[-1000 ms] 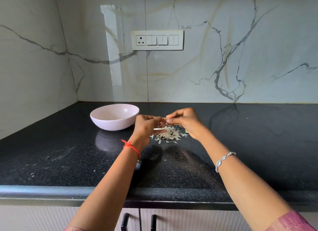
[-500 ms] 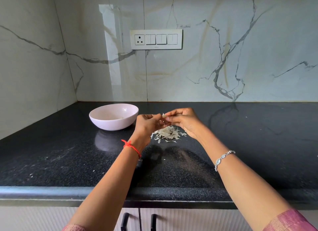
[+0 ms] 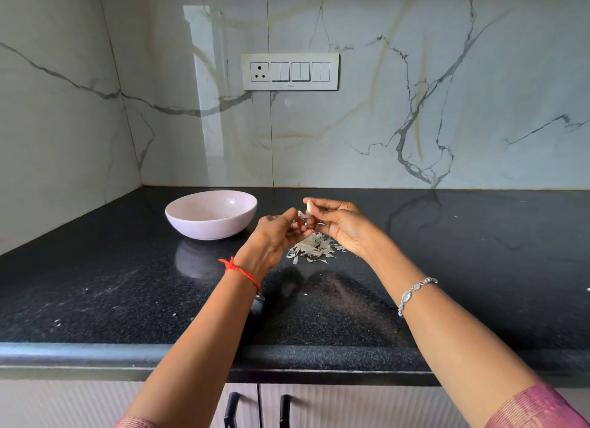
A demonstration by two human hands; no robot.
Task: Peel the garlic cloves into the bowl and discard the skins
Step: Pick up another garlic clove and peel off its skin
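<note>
The right hand (image 3: 343, 226) pinches a garlic clove (image 3: 309, 206) between thumb and fingertips, and the clove now stands clear above the fingers. A second ago both hands were bunched together and hid it. The left hand (image 3: 277, 236) has drawn a little away. Its fingers are curled and seem to pinch a scrap of skin (image 3: 301, 215), which is too small to be sure of.

The clove's visible face looks pale, smooth and bare, so this peel is probably near its end. A thin thread hangs below it, so some skin may remain.

Directly under the hands lies the pile of skins (image 3: 314, 249). They are dry, papery curls and slivers, off-white, light enough to scatter.

The bowl (image 3: 204, 228) sits to the left, well apart from the pile. It is round, shallow, glossy and pale pink, and little can be made out inside it.

The bench (image 3: 447, 268) is polished black speckled stone, dotted with stray flecks.
</note>
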